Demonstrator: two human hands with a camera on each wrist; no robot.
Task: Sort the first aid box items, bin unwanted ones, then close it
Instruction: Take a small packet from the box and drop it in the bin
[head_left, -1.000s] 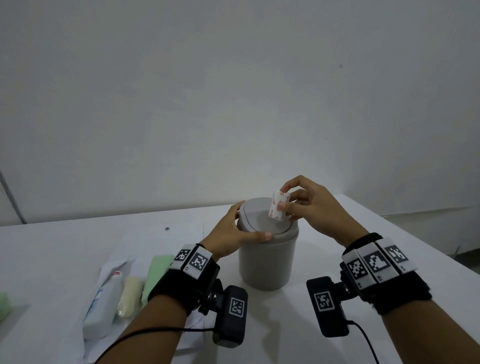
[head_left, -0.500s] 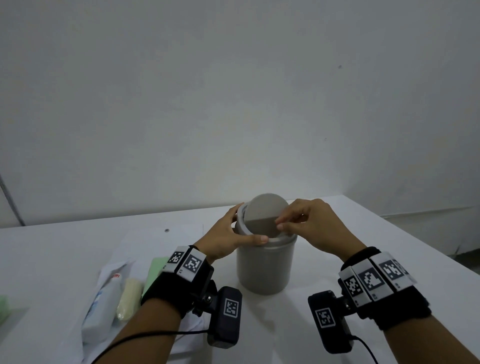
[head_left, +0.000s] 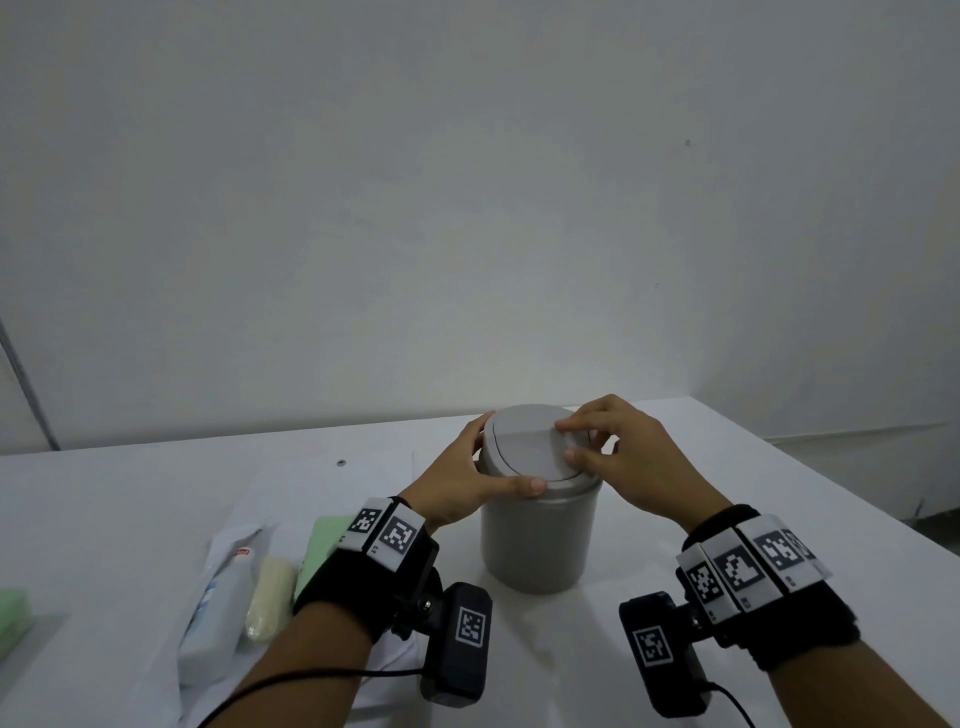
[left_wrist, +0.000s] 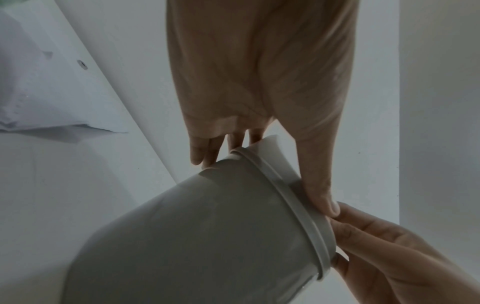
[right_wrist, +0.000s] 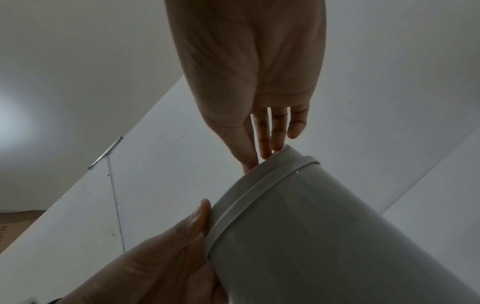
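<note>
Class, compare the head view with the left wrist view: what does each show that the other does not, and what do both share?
Only the head view shows the flat swing lid on top of the bin, the wrist-worn cameras, and the pale green packet and cream roll lying at the left. Only the left wrist view shows the bin's ridged rim from below. Both share the grey round plastic bin, the left hand gripping its top, the right hand touching it, and the white table.

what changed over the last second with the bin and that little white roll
The right hand no longer holds the white roll, which is out of sight; the bin lid, tilted open half a second ago, lies flat. The left hand still grips the rim.
</note>
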